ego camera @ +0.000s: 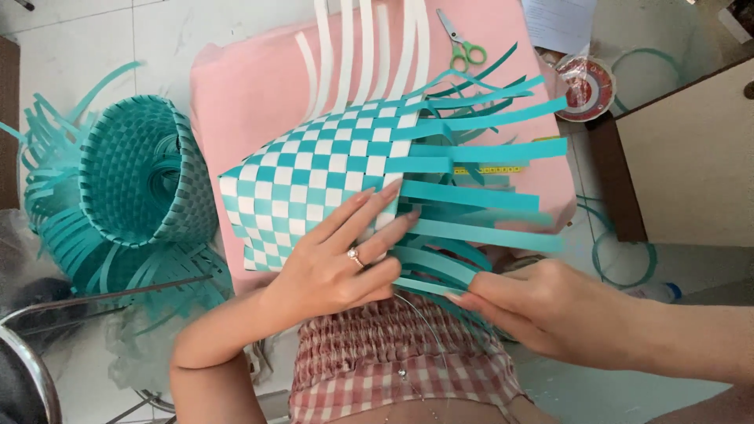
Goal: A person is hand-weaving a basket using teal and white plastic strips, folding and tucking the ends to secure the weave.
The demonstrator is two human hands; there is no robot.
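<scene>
- The right hand (542, 310) comes in from the lower right, fingers pinched shut on the near end of a loose teal strip (436, 271). The strip's long axis runs roughly left to right, and the hand grips it just beside the woven edge.
- The left hand (338, 263) lies flat and open on the checked woven panel (314, 177), fingers spread and pointing up-right, pressing it down without gripping anything. It is the nearer hand to the weave.
- The panel rests on a pink board (243, 94), near its front edge, with teal strips fanning off to the right and white strips (361, 47) running toward the far edge.
- Left of the board, a finished teal basket (141, 169) lies on its side.
- At the board's far right corner lie green scissors (463, 47).
</scene>
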